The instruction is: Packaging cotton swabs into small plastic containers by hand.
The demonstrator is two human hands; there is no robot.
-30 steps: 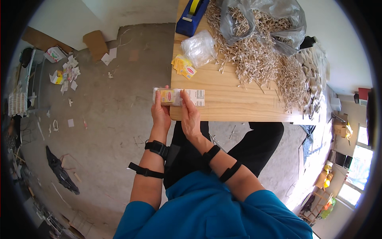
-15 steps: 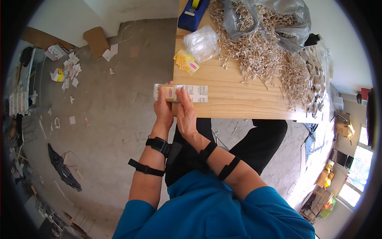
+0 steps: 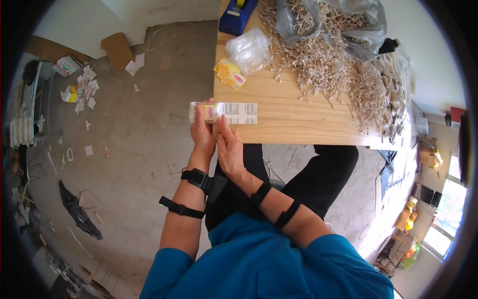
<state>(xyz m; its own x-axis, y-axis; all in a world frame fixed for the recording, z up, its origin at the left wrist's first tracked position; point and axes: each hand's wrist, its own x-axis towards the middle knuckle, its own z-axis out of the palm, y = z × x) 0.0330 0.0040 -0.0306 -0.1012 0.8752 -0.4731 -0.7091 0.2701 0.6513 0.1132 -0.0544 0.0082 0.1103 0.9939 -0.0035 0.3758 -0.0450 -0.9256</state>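
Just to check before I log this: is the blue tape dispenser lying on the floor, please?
No, the blue tape dispenser sits on the wooden table, at its far left corner.
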